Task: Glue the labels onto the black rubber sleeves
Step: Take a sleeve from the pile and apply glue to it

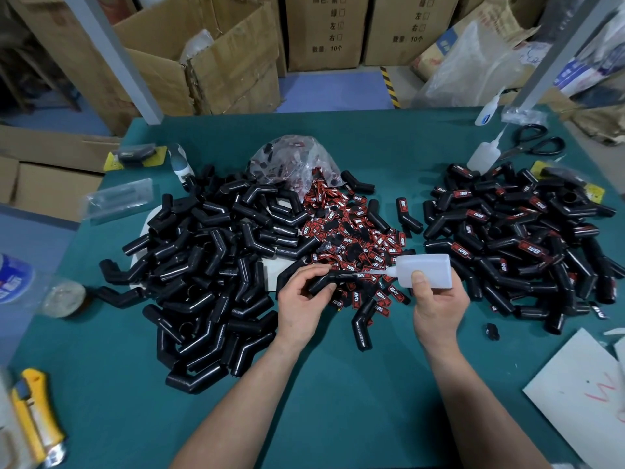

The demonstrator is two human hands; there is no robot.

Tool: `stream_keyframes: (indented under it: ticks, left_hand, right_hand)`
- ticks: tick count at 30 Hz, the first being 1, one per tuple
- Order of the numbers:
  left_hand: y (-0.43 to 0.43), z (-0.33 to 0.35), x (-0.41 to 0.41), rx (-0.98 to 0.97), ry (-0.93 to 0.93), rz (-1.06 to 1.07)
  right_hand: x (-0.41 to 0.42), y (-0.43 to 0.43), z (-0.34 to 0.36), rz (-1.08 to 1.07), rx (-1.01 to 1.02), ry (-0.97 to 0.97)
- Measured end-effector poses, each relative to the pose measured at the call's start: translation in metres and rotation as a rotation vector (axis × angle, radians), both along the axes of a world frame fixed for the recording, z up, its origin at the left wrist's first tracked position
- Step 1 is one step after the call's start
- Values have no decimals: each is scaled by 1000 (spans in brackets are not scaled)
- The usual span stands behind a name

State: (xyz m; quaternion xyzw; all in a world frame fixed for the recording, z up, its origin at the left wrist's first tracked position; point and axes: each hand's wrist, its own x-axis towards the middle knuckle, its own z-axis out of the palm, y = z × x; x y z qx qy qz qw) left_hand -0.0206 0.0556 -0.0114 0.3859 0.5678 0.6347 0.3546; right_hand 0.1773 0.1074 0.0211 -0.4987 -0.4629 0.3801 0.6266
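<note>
My left hand [306, 296] grips a black rubber sleeve [323, 281] above the green table [338, 384]. My right hand [436, 299] holds a translucent glue bottle [427, 269] on its side, its nozzle tip pointing left onto the sleeve. A heap of plain black sleeves [209, 265] lies to the left. Red-and-black labels [351, 228] are strewn in the middle, spilling from a clear bag [291, 160]. Sleeves with labels on them [514, 238] are piled to the right.
Two more glue bottles [482, 154] and black scissors [537, 143] lie at the back right. A yellow utility knife [33, 414] sits at the front left, tape rolls [64, 297] at the left edge, white paper [585, 397] at the front right. Cardboard boxes [233, 62] stand behind.
</note>
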Motion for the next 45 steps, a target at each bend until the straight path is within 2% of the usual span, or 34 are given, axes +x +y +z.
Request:
stream_keyframes:
  ticks: [24, 33, 45]
  left_hand:
    - [0, 1, 0, -34, -57, 18]
    - [-1, 6, 0, -57, -6, 28]
    - [-3, 12, 2, -60, -63, 28]
  right_hand:
    - [0, 0, 3, 6, -3, -15]
    - [-1, -1, 3, 24, -4, 4]
    - [-1, 0, -2, 40, -6, -23]
